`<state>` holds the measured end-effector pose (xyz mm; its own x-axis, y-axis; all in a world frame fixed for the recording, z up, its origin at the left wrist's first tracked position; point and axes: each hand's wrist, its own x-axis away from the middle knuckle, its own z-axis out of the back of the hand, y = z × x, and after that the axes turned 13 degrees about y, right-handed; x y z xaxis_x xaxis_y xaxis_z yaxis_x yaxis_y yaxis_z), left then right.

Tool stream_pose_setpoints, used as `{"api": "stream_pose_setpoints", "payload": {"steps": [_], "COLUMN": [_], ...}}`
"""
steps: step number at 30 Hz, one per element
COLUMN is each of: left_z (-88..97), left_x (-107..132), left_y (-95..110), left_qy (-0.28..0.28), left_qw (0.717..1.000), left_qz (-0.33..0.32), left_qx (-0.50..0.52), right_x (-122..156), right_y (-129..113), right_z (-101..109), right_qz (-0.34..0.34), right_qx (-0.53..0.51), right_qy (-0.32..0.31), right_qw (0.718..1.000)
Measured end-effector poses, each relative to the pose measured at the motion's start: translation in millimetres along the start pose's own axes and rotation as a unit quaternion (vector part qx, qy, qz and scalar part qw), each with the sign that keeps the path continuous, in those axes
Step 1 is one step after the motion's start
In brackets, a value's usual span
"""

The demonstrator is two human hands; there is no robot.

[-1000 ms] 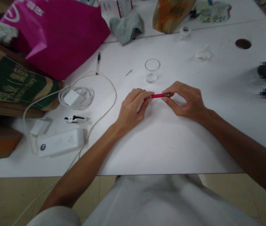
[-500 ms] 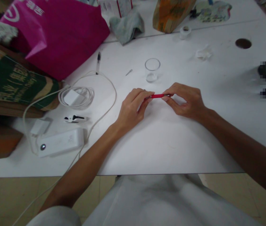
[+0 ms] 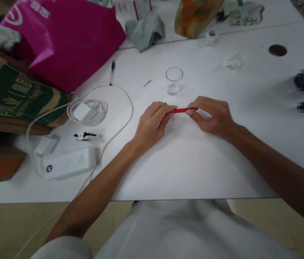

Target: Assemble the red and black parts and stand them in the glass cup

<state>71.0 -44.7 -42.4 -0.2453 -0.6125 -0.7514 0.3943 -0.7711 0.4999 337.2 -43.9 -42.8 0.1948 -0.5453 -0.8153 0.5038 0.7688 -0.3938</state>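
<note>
Fingers of both hands pinch a thin red pen (image 3: 180, 110) just above the white table (image 3: 184, 162). The left hand (image 3: 152, 126) closes its fingertips on the left end, and the right hand (image 3: 212, 117) closes on the right end, so only the short red middle shows between them. The pen lies almost level. A small clear glass (image 3: 174, 80) stands upright near, behind the hands. A white cable (image 3: 114, 108) and a white charger (image 3: 69, 163) lie well apart on the left side.

We are looking at a smooth red plastic pen (image 3: 180, 110), a clear glossy cup (image 3: 174, 77) and a matt white table (image 3: 195, 162).
</note>
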Motion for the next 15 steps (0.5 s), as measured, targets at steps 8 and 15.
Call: {"api": "stream_pose_setpoints", "payload": {"steps": [8, 15], "left_z": [-2.1, -1.5], "left_x": [0.6, 0.7], "left_y": [-1.4, -1.4], "left_qy": [0.016, 0.008], "left_qw": [0.999, 1.0], "left_qz": [-0.029, -0.025], "left_qx": [0.007, 0.002], "right_x": [2.7, 1.4], "right_y": [1.8, 0.6], "right_z": [-0.2, 1.0], "right_qz": [-0.024, -0.022], "right_qx": [0.011, 0.007], "right_qy": [-0.007, -0.01], "right_qw": [1.0, 1.0]}}
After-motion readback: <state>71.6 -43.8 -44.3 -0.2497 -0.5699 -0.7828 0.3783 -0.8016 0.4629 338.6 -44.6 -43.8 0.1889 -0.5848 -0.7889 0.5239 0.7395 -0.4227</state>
